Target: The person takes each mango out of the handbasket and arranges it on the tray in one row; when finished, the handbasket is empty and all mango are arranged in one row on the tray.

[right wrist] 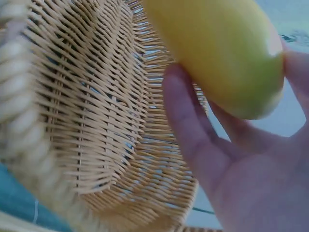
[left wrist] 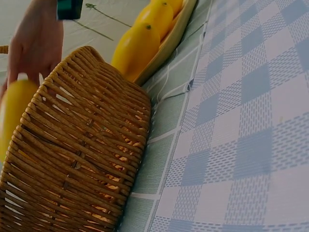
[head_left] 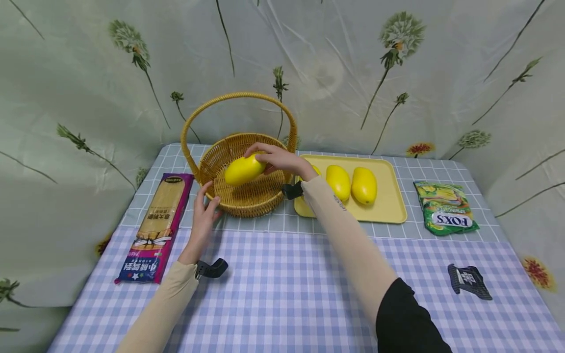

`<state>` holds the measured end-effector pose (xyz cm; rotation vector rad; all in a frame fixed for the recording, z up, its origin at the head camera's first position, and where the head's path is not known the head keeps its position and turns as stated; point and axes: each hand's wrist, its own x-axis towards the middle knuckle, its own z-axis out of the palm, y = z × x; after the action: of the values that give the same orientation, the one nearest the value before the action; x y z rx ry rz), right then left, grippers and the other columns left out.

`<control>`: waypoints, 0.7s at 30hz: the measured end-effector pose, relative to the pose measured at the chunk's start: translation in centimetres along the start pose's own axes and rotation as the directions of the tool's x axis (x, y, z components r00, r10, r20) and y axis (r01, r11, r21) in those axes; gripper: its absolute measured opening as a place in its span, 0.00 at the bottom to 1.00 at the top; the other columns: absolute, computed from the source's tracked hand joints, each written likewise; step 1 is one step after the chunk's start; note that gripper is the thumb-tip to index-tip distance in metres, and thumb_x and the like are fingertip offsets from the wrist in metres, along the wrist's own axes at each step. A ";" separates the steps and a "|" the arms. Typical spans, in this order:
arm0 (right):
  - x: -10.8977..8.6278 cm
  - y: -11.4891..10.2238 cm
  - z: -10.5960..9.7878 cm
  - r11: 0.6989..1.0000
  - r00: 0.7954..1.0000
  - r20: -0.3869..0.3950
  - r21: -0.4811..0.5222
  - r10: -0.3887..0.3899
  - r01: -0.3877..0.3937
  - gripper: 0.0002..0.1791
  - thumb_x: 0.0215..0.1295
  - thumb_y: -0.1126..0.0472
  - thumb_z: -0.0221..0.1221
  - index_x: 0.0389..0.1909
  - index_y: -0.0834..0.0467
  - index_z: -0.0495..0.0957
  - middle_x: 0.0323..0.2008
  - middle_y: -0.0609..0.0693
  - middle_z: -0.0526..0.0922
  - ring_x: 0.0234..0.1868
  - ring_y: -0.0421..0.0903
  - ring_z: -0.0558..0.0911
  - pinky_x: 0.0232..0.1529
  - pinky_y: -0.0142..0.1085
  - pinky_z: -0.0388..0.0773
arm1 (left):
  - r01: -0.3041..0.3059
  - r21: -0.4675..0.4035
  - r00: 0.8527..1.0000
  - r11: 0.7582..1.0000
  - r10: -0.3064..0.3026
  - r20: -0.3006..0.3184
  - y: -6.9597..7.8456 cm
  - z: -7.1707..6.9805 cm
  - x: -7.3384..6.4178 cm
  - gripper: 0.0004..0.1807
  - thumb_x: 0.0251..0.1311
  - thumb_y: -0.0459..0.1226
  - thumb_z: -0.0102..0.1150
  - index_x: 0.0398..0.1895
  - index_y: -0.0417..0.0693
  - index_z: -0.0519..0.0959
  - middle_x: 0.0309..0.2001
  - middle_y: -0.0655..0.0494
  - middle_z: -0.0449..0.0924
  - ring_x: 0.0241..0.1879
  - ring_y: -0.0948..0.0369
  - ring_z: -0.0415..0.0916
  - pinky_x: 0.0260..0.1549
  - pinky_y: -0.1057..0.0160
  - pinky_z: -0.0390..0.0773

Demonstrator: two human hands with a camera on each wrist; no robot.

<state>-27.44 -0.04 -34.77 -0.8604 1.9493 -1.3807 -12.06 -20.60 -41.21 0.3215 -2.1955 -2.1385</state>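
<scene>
A yellow mango [head_left: 244, 170] is in my right hand [head_left: 282, 159], just over the inside of a wicker basket [head_left: 251, 208]. Thumb and fingers grip it near one end, where the right wrist view shows a greenish tint on the mango [right wrist: 227, 53]. My left hand [head_left: 204, 220] rests against the basket's near left side, fingers touching the rim by the foot of the handle. In the left wrist view the woven wall of the basket [left wrist: 82, 145] fills much of the picture, and the left hand itself is out of sight.
Right of the basket, a yellow tray [head_left: 388, 211] bears more mangoes [head_left: 364, 186], one partly hidden by the right wrist. A pasta packet [head_left: 154, 228] lies at left. At right are a green Fox's bag [head_left: 446, 208] and a small black wrapper [head_left: 469, 282].
</scene>
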 end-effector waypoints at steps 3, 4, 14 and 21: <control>-1.2 -0.1 -0.5 0.997 0.999 0.026 0.063 -0.041 0.039 0.15 0.77 0.61 0.40 0.58 0.60 0.68 0.58 0.55 0.66 0.45 0.53 0.73 0.48 0.48 0.76 | 0.006 0.003 1.000 1.000 -0.006 -0.004 0.0 0.0 0.0 0.29 0.74 0.38 0.40 0.75 0.49 0.48 0.75 0.50 0.34 0.70 0.48 0.48 0.62 0.45 0.60; -1.6 0.0 -0.7 0.996 0.998 0.032 0.078 -0.051 0.048 0.15 0.77 0.61 0.40 0.57 0.60 0.68 0.58 0.55 0.66 0.45 0.53 0.73 0.48 0.47 0.75 | 0.007 0.002 1.000 1.000 -0.007 -0.004 0.0 0.0 0.0 0.29 0.74 0.38 0.40 0.75 0.49 0.48 0.75 0.50 0.34 0.70 0.48 0.48 0.62 0.45 0.60; -5.6 1.2 -2.5 0.985 0.995 -0.002 0.140 -0.101 0.100 0.15 0.74 0.62 0.47 0.59 0.57 0.66 0.63 0.54 0.62 0.47 0.54 0.70 0.54 0.56 0.66 | -0.018 -0.028 1.000 0.999 0.018 0.007 -0.1 -0.1 -0.1 0.29 0.74 0.37 0.39 0.75 0.46 0.47 0.74 0.50 0.35 0.71 0.48 0.46 0.63 0.44 0.59; -9.1 3.0 -4.5 0.977 0.989 -0.139 0.203 -0.042 0.070 0.15 0.74 0.63 0.48 0.59 0.54 0.64 0.64 0.57 0.58 0.54 0.54 0.70 0.60 0.52 0.64 | -0.030 -0.054 0.999 0.998 0.031 0.011 -0.2 0.0 -0.1 0.29 0.74 0.36 0.39 0.74 0.45 0.47 0.74 0.49 0.36 0.70 0.47 0.47 0.62 0.43 0.58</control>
<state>-25.83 10.36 -35.49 -0.7457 1.8486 -1.6794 -11.93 -20.63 -41.44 0.2711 -2.1299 -2.1848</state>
